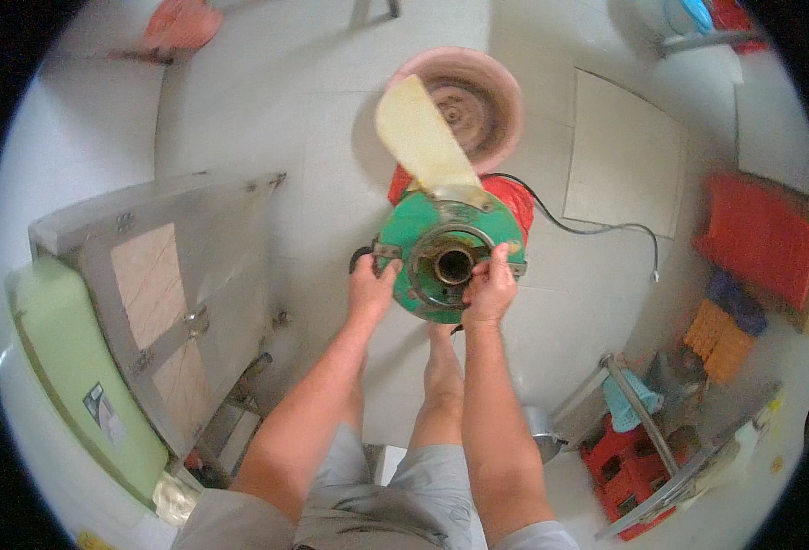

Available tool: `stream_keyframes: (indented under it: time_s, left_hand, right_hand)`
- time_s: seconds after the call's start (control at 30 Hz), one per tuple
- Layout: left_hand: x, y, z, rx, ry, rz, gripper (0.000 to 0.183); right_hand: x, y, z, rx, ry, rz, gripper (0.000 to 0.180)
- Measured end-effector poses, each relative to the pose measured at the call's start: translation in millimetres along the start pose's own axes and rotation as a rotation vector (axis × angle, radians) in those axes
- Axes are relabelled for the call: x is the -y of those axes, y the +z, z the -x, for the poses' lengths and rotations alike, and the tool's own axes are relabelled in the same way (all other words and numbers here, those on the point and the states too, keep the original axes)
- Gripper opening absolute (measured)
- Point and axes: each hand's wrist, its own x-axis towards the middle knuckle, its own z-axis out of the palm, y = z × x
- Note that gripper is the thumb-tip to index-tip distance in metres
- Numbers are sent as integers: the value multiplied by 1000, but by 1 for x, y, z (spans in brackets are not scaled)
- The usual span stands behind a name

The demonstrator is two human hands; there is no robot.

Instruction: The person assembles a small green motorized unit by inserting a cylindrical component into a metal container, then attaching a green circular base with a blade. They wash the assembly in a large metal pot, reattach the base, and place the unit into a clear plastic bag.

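A round green metal machine housing [411,223] with a ring and an open central tube stands before me, on or over something red. My left hand [375,282] grips its left edge near a metal bracket. Against the ring beside the central tube, my right hand [492,285] rests with bent fingers; whether it pinches a small part cannot be told. A pale yellow chute [428,134] rises from the housing's far side and reaches over a pink plastic basin [511,113] on the floor.
A black cable [587,229] runs right across the tiles. To the left are a grey cabinet [232,240] and a light green lid-like panel [81,350]. Toward the right lie a red stool-like object [755,237], a metal-framed stand [642,416] and a red crate [614,467].
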Motion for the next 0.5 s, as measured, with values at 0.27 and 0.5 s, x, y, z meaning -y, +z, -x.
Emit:
stream_keyframes:
  time_s: [0.27, 0.5]
  left_hand:
    - [-2, -8, 2, 34, -27, 63, 32]
    - [-17, -19, 6, 70, -11, 96, 34]
  right_hand:
    - [6, 3, 3, -8, 44, -45, 57]
    - [8, 3, 4, 29, 17, -11, 58]
